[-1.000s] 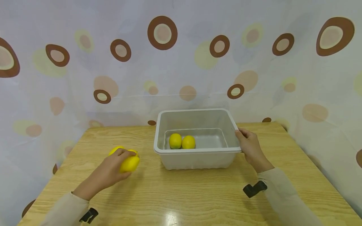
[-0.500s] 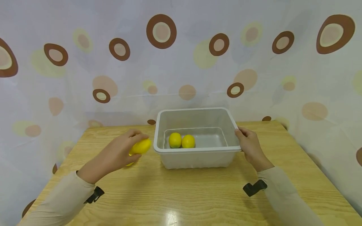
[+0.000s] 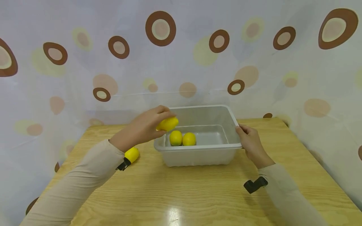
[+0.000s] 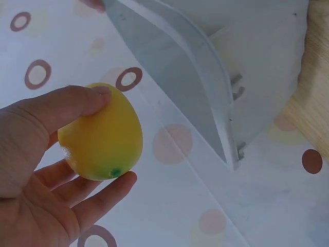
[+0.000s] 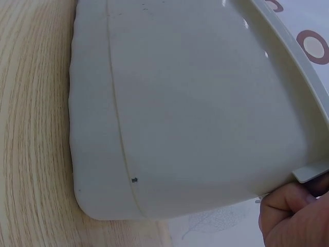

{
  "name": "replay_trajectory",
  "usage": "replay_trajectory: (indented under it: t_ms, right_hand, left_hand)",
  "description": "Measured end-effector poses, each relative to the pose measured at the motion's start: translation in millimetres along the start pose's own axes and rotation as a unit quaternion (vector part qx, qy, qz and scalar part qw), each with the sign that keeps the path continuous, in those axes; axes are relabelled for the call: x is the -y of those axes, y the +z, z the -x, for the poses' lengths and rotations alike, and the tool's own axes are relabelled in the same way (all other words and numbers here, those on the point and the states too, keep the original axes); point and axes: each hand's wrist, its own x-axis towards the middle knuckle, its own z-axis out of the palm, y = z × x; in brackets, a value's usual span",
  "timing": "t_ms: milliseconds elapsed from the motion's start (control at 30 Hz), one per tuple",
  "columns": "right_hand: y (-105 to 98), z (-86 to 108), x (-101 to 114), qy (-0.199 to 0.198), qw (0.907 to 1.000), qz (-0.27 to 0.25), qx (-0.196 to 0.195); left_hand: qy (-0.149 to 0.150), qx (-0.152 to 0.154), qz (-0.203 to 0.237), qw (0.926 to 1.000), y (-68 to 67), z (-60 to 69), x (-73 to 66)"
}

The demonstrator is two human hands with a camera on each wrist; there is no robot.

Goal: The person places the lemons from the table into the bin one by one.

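Note:
My left hand (image 3: 141, 128) pinches a yellow lemon (image 3: 168, 124) above the left rim of a pale grey bin (image 3: 198, 158). In the left wrist view the thumb and fingers of the hand (image 4: 46, 164) curl round the lemon (image 4: 105, 139), whose green tip faces down. Two lemons, one (image 3: 176, 138) beside the other (image 3: 189, 139), lie inside the bin at its left. My right hand (image 3: 252, 146) grips the bin's right rim; in the right wrist view, this hand (image 5: 295, 213) holds under the rim's corner.
Another lemon (image 3: 132, 154) lies on the wooden table (image 3: 181, 191) left of the bin, partly hidden by my left wrist and its black strap. A patterned curtain (image 3: 186, 62) hangs behind the table.
My left hand has carried a lemon up and to the right, from the table's left part to above the bin. The right hand keeps its grip on the rim.

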Motion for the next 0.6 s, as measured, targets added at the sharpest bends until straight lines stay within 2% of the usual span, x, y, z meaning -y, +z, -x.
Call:
replay_trajectory:
  t_ms: [167,300,600]
  right_hand:
    - [-1.1,0.0,1.3,-0.005,1.0000,-0.004,0.002]
    - [-2.0,0.3,1.3,-0.009,0.9999,-0.006,0.005]
    - [-1.3,-1.3,-0.8,-0.010,0.9998,-0.014,0.006]
  left_hand:
    - [0.011,0.001,-0.026,0.9996,2.5,-28.6,-3.0]
    - [0.011,0.006,-0.043,0.9990,6.3,-46.4,-6.5]
    - [0.023,-0.002,-0.073,0.9970,15.3,-70.4,-9.8]
